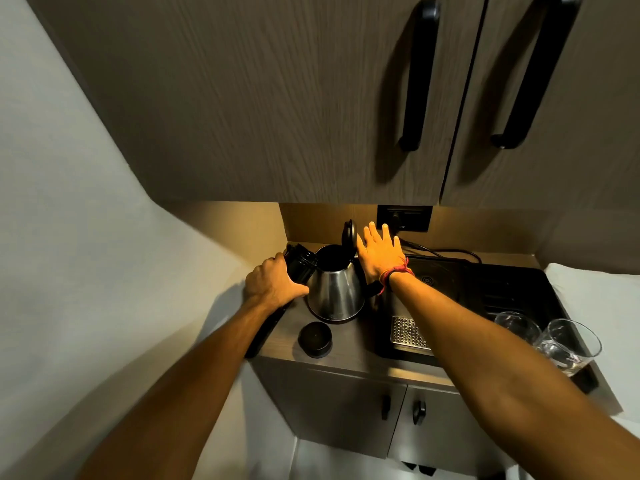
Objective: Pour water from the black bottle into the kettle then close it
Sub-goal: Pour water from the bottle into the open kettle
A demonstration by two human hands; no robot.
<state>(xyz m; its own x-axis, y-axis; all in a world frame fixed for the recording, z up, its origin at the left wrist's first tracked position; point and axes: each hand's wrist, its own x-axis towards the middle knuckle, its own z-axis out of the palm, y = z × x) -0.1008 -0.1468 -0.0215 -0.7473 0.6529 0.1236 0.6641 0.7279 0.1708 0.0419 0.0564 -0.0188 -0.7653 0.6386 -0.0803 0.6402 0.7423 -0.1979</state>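
A steel kettle (335,292) stands on the small counter with its black lid (349,234) flipped up and the mouth uncovered. Just left of it is the black bottle (300,264), without its cap, and my left hand (272,285) is wrapped around its side. The bottle's round black cap (315,338) lies on the counter in front of the kettle. My right hand (380,251) is spread with fingers apart right behind the raised lid, holding nothing; whether it touches the lid is unclear.
A black tray (512,289) with a metal drip grate (408,332) fills the right of the counter (349,358), with two clear glasses (561,344) at its right edge. A wall socket (405,218) and cable sit behind. Upper cabinets (277,98) hang close overhead.
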